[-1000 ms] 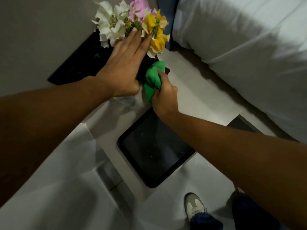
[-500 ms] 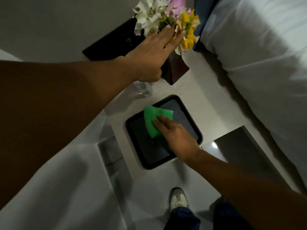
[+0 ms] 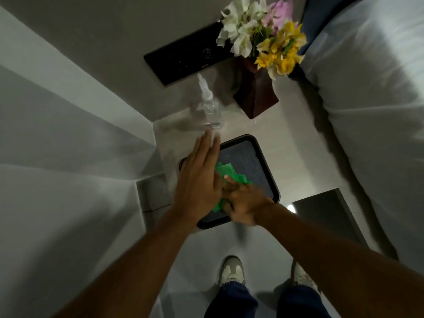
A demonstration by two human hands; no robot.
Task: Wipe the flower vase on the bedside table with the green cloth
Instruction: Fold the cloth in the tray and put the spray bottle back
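vase (image 3: 255, 97) untouched | green cloth (image 3: 229, 174) on tray (image 3: 263, 157) under right hand (image 3: 243, 206)

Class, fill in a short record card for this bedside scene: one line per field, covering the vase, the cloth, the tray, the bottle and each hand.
vase: dark vase with flowers, upright on the bedside table, untouched
cloth: green cloth, crumpled on the tray
tray: black tray, in front of the vase
bottle: clear spray bottle, left of the vase
left hand: open, flat, above the tray's left edge
right hand: on the cloth; grip unclear
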